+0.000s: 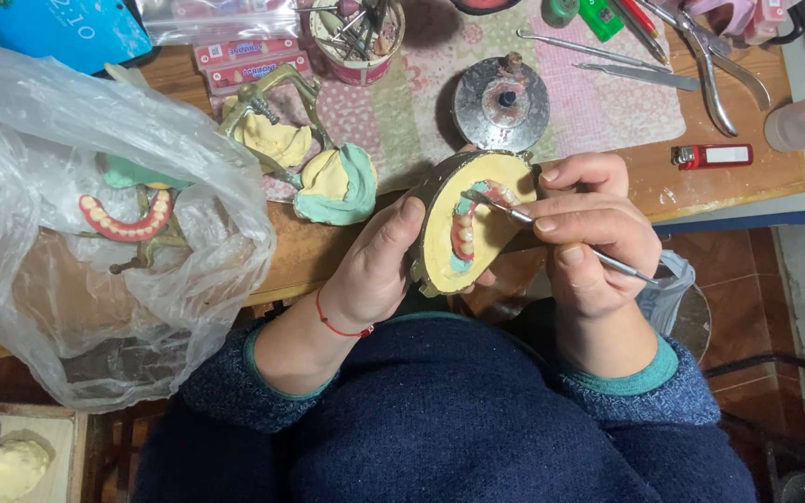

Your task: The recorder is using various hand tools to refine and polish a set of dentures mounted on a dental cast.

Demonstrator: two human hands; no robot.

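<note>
Cluttered wooden workbench (719,186) behind; left hand (375,265) closes around a plaster-filled denture flask (463,219), tilting it up so the right hand (589,233), pinching a metal carving tool (561,237), reaches the teeth.

Two bare hands in a dark blue sweater, seen from above.

The left hand (379,270) and right hand (589,233) carry no gloves or rings. Both arms wear sleeves of a dark navy knit, faintly speckled, the same fabric as the sweater body that fills the lower middle of the view. Beneath each navy cuff a teal inner cuff shows as a narrow band; the right one (640,377) lies just behind the right hand, and the left one sits further up the forearm. A thin red string bracelet (342,326) circles the wrist just behind the left hand. Fingernails are short and unpainted.
</note>
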